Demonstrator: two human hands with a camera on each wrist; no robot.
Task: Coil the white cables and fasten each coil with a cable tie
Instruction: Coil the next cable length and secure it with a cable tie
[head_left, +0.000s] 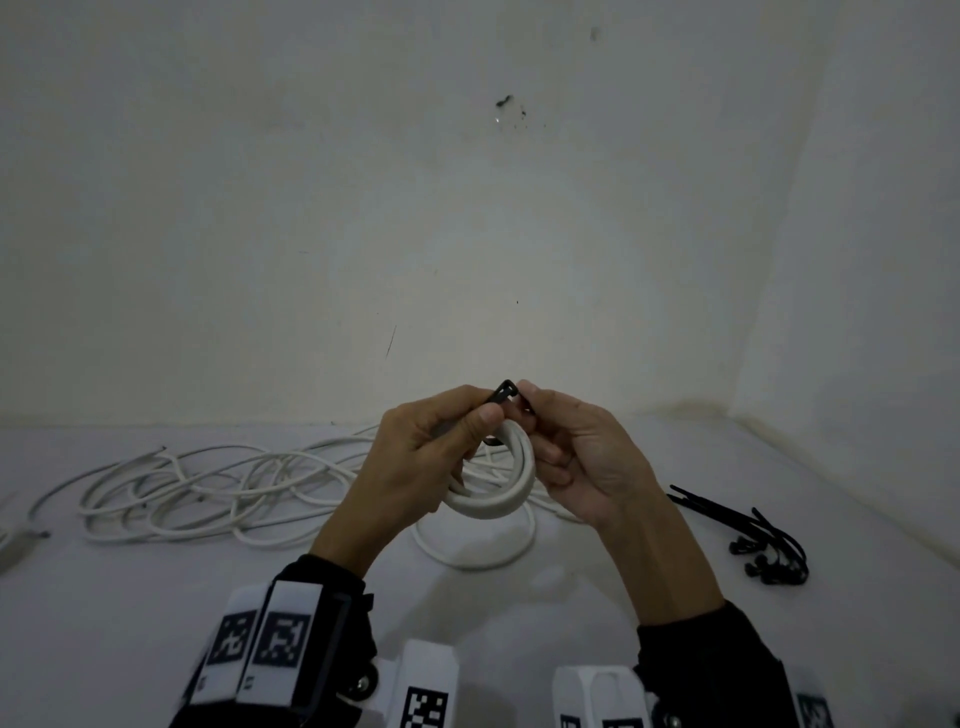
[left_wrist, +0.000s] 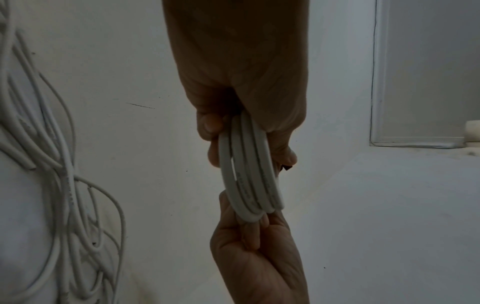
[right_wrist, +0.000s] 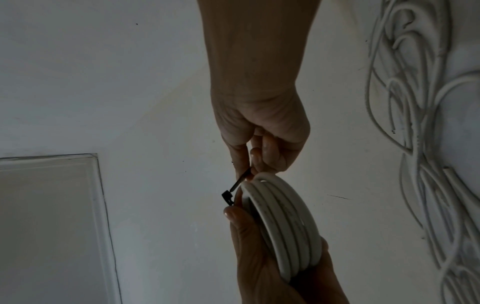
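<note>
A small coil of white cable (head_left: 501, 501) is held above the table between both hands. My left hand (head_left: 480, 418) grips the coil, fingers curled through its ring, and the thumb lies against the head end of a black cable tie (head_left: 503, 391). My right hand (head_left: 525, 402) pinches the tie's strap at the top of the coil. In the right wrist view, the right hand (right_wrist: 249, 164) pinches the cable tie (right_wrist: 237, 184) just above the coil (right_wrist: 283, 222). The left wrist view shows the left hand (left_wrist: 221, 127) round the coil (left_wrist: 249, 174).
A tangle of loose white cables (head_left: 208, 488) sprawls over the white table (head_left: 156, 597) on the left and behind the hands. One loop (head_left: 475, 558) lies under the coil. A pile of black cable ties (head_left: 753, 540) lies at the right. A white wall stands close behind.
</note>
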